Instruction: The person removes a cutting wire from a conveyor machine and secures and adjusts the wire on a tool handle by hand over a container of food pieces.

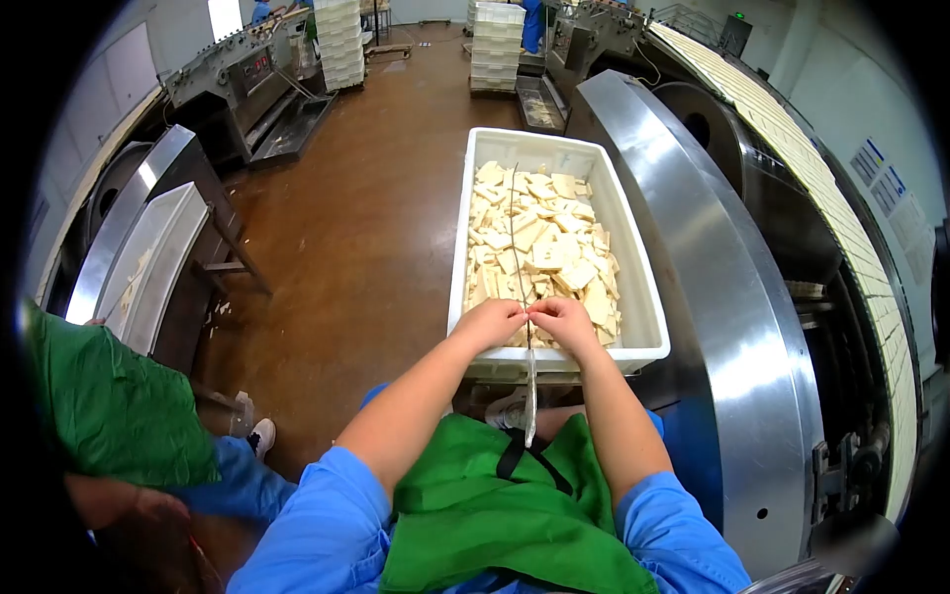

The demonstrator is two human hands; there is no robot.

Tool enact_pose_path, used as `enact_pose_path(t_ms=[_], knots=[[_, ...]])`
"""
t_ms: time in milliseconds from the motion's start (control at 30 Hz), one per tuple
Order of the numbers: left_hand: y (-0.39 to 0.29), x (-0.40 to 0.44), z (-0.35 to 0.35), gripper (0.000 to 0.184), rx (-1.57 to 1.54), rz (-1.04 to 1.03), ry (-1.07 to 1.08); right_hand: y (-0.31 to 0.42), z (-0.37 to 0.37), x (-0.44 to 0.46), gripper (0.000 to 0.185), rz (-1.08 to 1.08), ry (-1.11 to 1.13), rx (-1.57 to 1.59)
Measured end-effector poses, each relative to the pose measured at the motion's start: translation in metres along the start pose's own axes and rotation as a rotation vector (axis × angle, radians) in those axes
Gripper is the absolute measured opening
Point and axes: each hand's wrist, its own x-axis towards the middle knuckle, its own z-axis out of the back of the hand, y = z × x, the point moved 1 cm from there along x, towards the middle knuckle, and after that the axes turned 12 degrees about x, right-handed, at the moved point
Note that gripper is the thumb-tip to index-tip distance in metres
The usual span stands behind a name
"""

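My left hand (492,325) and my right hand (564,324) meet close together above the near end of a white plastic crate (648,297). Between the pinched fingertips of both hands is a long, thin dark rod (513,223). Its far part reaches out over the crate, and its near end is a pale, wrapped-looking strip (531,401) hanging toward my green apron. Broken flat pieces of cream-coloured wafer-like sheet (544,243) fill much of the crate, below the rod. The exact grip point is partly hidden by my fingers.
A curved steel machine cover (712,297) runs along my right, beside a belt of pale sheets (792,139). Left, a person in a green apron (119,406) stands near a long white tray (163,262). Stacked white crates (497,49) and machines stand farther off.
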Motion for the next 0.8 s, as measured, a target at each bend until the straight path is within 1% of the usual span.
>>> enact_pose_path(t_ms=[33,100,200,333,400,533,633,733,800], knots=[[0.001,0.001,-0.003,0.033,-0.001,0.001,-0.001,-0.005,0.0,0.003,0.016,-0.001,0.002,0.016],[0.002,0.003,-0.005,0.03,-0.105,-0.029,-0.044,-0.01,0.0,0.006,0.016,-0.005,0.006,0.053],[0.004,0.004,-0.006,0.029,-0.169,-0.027,-0.019,-0.016,0.002,0.012,0.014,-0.013,0.034,0.119],[0.003,0.004,-0.004,0.029,-0.174,-0.017,0.005,-0.017,0.002,0.009,0.013,-0.034,0.053,0.193],[0.003,0.002,-0.004,0.03,-0.244,-0.015,0.021,-0.014,0.002,0.008,0.013,-0.042,0.051,0.196],[0.004,0.002,-0.006,0.03,-0.205,-0.03,0.0,-0.011,0.0,0.007,0.012,-0.071,0.071,0.219],[0.008,0.011,-0.01,0.029,-0.188,0.002,0.039,-0.014,0.0,0.009,0.013,-0.103,0.064,0.2],[0.011,0.014,-0.011,0.03,-0.267,0.002,0.071,-0.012,0.003,0.01,0.013,-0.097,0.096,0.234],[0.012,0.015,-0.012,0.032,-0.368,0.024,0.132,-0.013,0.002,0.007,0.012,-0.1,0.129,0.261]])
